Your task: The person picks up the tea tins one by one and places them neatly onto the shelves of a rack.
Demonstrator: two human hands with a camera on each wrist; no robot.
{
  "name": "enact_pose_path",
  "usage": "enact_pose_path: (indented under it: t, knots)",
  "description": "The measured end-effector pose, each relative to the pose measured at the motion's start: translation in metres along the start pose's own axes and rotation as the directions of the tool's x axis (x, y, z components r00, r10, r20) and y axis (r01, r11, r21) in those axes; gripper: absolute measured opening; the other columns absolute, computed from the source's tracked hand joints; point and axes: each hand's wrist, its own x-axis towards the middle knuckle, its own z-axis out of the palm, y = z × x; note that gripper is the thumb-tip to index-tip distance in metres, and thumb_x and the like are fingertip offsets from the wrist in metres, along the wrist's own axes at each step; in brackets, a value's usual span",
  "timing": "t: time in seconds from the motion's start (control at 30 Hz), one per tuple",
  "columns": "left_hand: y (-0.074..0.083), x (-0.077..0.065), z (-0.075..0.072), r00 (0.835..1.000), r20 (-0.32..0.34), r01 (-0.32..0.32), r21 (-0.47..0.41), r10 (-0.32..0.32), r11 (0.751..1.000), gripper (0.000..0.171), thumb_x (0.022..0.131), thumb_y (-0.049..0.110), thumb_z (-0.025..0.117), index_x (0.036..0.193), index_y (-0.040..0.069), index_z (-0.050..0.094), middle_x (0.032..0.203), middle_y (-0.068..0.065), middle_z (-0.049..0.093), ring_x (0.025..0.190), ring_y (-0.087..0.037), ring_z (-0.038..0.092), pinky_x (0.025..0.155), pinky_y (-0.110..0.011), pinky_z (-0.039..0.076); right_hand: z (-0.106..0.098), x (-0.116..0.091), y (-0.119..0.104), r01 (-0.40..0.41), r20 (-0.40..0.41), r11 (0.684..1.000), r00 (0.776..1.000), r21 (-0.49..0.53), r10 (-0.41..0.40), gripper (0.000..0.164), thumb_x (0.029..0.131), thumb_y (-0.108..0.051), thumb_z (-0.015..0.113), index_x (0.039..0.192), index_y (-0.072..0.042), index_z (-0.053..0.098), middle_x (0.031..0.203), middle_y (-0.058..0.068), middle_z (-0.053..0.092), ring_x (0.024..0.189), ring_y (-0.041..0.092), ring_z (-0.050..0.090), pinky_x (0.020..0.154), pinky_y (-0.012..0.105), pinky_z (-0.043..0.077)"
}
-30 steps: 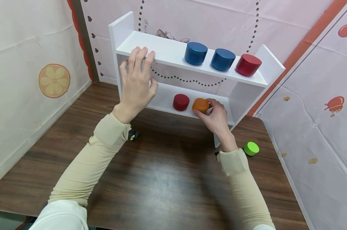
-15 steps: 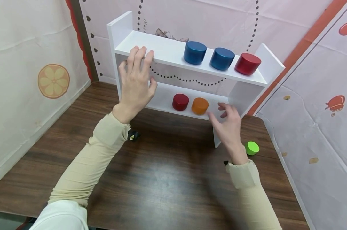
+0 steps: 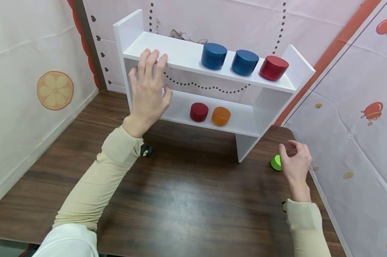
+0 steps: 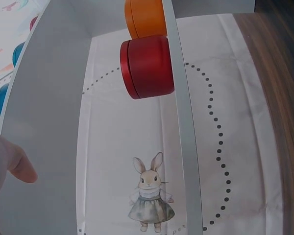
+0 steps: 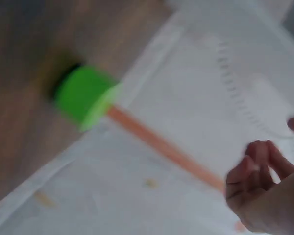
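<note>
My left hand (image 3: 148,96) holds the front edge of the white shelf's upper board (image 3: 177,50), fingertips at the top and the thumb (image 4: 22,166) below. On the lower board sit a dark red round block (image 3: 199,112) and an orange round block (image 3: 221,116), side by side. My right hand (image 3: 296,162) holds nothing, its thumb and fingers spread apart and loosely bent. It overlaps a green round block (image 3: 275,162) on the table, hiding part of it in the head view. The right wrist view is blurred, with the green block (image 5: 85,93) ahead of the hand.
Two blue round blocks (image 3: 214,56) and a red one (image 3: 274,68) stand toward the right of the upper board. The shelf's right leg (image 3: 244,146) rises from the brown wooden table (image 3: 187,200). Printed cloth (image 3: 347,142) hangs along the right side.
My right hand has let go of the orange block on the lower board and moved right and nearer, over to the green block. The left hand stays at the shelf.
</note>
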Motion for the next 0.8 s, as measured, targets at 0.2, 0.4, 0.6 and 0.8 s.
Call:
enact_pose_path:
  t: [0.2, 0.4, 0.6, 0.8]
  knots:
    - [-0.001, -0.001, 0.001, 1.000, 0.005, -0.002, 0.001, 0.002, 1.000, 0.067, 0.078, 0.002, 0.059, 0.142, 0.011, 0.040, 0.149, -0.010, 0.038, 0.144, -0.026, 0.024, 0.104, -0.052, 0.025, -0.003, -0.002, 0.043, -0.206, 0.364, 0.924, 0.874, -0.321, 0.322, 0.082, 0.088, -0.048, 0.060, 0.142, 0.009, 0.035, 0.133, 0.038, 0.039, 0.122, 0.052, 0.035, 0.098, 0.062, 0.030]
    - [-0.001, -0.002, 0.002, 1.000, 0.014, -0.004, 0.000, 0.004, 1.000, 0.067, 0.078, 0.003, 0.058, 0.142, 0.012, 0.040, 0.149, -0.010, 0.038, 0.144, -0.026, 0.023, 0.104, -0.052, 0.025, 0.003, -0.002, 0.068, -0.216, 0.480, 0.857, 0.752, -0.467, 0.451, 0.096, 0.083, -0.054, 0.063, 0.143, 0.013, 0.029, 0.130, 0.043, 0.040, 0.116, 0.061, 0.037, 0.091, 0.066, 0.030]
    - [-0.001, 0.000, 0.002, 1.000, 0.006, -0.006, -0.006, 0.006, 1.000, 0.067, 0.078, 0.003, 0.058, 0.142, 0.012, 0.040, 0.149, -0.010, 0.038, 0.144, -0.026, 0.024, 0.105, -0.052, 0.024, 0.007, 0.001, 0.077, -0.200, 0.498, 0.861, 0.745, -0.468, 0.444, 0.078, 0.083, -0.042, 0.067, 0.133, 0.013, 0.042, 0.122, 0.036, 0.050, 0.108, 0.058, 0.043, 0.082, 0.062, 0.026]
    - [-0.002, 0.000, 0.001, 1.000, 0.001, -0.012, 0.022, 0.012, 1.000, 0.065, 0.079, 0.005, 0.057, 0.141, 0.011, 0.039, 0.148, -0.011, 0.039, 0.143, -0.027, 0.024, 0.103, -0.052, 0.025, 0.014, 0.002, 0.083, -0.217, 0.488, 0.864, 0.750, -0.455, 0.446, 0.076, 0.083, -0.040, 0.068, 0.132, 0.012, 0.042, 0.124, 0.036, 0.050, 0.107, 0.056, 0.045, 0.083, 0.062, 0.024]
